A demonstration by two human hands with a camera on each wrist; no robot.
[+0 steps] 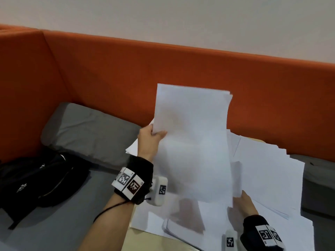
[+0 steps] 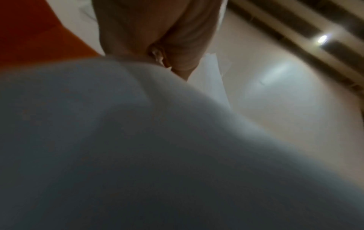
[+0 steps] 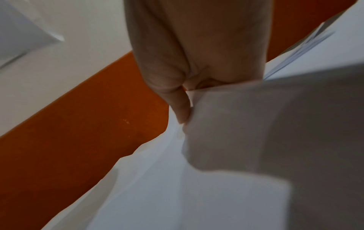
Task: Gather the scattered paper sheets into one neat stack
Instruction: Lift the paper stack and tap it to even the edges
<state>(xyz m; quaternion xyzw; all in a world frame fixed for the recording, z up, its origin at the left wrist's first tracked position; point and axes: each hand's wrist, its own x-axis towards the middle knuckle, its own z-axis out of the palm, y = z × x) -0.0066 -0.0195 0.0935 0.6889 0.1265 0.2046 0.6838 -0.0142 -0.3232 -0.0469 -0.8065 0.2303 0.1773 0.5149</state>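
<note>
You are lifting a bundle of paper sheets (image 1: pixel 192 142) above the desk (image 1: pixel 130 238), your left hand (image 1: pixel 149 142) pinching its left edge and your right hand (image 1: pixel 244 203) gripping the lower right corner. More loose sheets (image 1: pixel 272 174) are lying below. They are likely handling light, floppy and slippery, so keep holding opposite edges.

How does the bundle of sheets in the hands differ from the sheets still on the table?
The held bundle is lifted and stands nearly upright; the loose sheets lie flat on the table. The held bundle's edges roughly line up; the loose sheets fan out, overlapping at angles. Left hand and right hand grip only the bundle. Both are plain white paper.
</note>
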